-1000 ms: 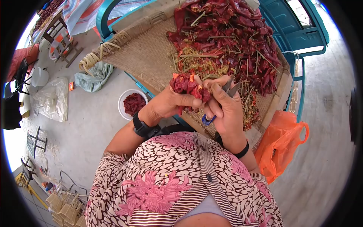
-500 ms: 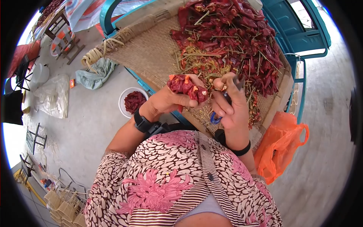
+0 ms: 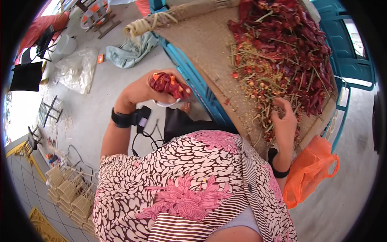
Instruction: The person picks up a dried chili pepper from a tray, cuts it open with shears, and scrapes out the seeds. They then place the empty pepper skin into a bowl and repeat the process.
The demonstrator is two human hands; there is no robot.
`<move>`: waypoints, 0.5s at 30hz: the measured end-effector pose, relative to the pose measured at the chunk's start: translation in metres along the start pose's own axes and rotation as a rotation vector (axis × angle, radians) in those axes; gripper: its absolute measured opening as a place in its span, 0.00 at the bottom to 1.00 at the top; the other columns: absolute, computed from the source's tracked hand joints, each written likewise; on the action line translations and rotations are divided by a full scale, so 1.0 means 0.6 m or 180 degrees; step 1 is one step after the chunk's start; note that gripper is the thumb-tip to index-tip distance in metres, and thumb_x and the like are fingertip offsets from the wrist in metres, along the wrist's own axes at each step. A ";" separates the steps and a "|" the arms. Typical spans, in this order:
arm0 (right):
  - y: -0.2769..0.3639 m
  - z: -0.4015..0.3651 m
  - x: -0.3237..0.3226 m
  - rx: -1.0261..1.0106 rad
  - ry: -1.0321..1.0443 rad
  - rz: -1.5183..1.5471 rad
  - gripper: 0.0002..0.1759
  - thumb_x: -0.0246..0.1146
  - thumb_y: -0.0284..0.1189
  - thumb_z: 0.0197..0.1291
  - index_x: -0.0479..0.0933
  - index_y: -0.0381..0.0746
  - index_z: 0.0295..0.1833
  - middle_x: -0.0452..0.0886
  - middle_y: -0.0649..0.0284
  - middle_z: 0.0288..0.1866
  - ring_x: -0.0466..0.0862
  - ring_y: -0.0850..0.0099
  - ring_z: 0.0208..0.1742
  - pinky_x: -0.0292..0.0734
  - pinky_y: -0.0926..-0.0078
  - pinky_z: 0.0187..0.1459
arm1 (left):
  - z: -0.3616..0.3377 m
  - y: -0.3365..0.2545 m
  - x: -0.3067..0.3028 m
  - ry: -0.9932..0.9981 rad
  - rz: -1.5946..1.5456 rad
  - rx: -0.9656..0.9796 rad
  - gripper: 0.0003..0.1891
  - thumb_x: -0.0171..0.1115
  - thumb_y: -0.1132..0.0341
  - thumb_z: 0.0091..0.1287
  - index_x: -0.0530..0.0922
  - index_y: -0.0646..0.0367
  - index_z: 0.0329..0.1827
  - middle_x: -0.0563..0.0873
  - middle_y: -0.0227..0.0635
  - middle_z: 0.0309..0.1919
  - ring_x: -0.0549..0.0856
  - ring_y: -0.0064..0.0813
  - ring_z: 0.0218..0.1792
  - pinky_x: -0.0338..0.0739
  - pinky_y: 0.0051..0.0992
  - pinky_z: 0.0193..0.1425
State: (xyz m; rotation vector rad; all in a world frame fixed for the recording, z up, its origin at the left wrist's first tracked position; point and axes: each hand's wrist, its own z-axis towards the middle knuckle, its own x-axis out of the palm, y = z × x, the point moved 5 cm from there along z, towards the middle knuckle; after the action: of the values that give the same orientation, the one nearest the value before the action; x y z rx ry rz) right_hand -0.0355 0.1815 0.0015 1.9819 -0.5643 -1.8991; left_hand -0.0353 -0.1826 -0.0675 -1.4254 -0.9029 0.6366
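Note:
My left hand [image 3: 151, 90] is wrapped round a bunch of cut red chili pieces [image 3: 167, 85]. It is off the tray's left side, above the rim of a white bowl [image 3: 163, 104] that it mostly hides. At the near right part of the woven tray [image 3: 201, 40], my right hand [image 3: 284, 125] has its thumb and forefinger bent towards each other but apart. Its other fingers are largely hidden, and so is anything they might hold. Stems and seeds [image 3: 258, 86] lie just beyond this hand, beside the big heap of dried red chilies [image 3: 306, 60].
Teal metal chairs [image 3: 354, 68] stand at the tray's far right, and a teal frame [image 3: 197, 86] runs along its left edge. An orange plastic bag [image 3: 308, 171] hangs at the near right. Green cloth [image 3: 131, 52] and clear plastic [image 3: 76, 70] lie on the floor.
The view has shifted, with the tray now further right. My left hand has moved left with the chilies, away from the tray and over the bowl. My right hand has separated from it; the blue-handled scissors no longer show.

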 end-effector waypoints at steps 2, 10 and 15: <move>0.002 -0.003 -0.004 0.0304 -0.0039 0.0048 0.14 0.60 0.23 0.62 0.77 0.38 0.54 0.83 0.61 0.49 0.81 0.71 0.51 0.75 0.72 0.49 | -0.033 0.073 -0.053 -0.0345 0.0446 -0.1120 0.18 0.71 0.71 0.53 0.81 0.56 0.49 0.85 0.24 0.37 0.80 0.14 0.39 0.77 0.17 0.40; 0.035 -0.001 0.004 -0.0048 -0.0326 0.0446 0.10 0.59 0.25 0.65 0.79 0.37 0.50 0.82 0.66 0.40 0.78 0.80 0.39 0.72 0.80 0.41 | -0.093 0.496 -0.134 -0.1636 0.0759 -0.1728 0.30 0.74 0.69 0.49 0.75 0.57 0.58 0.86 0.34 0.43 0.84 0.28 0.43 0.80 0.29 0.48; 0.033 -0.005 -0.003 -0.0054 -0.0292 0.0412 0.08 0.59 0.24 0.66 0.80 0.36 0.48 0.81 0.68 0.38 0.76 0.82 0.36 0.70 0.81 0.39 | -0.124 0.609 -0.168 -0.2657 0.1794 -0.1936 0.47 0.78 0.62 0.48 0.61 0.57 0.72 0.81 0.52 0.54 0.84 0.41 0.51 0.80 0.34 0.53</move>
State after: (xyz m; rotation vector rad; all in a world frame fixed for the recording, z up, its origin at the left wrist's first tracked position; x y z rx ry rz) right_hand -0.0333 0.1656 0.0132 1.8088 -0.6818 -1.9163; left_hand 0.0247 -0.2789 -0.4368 -2.0251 -1.4269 1.5481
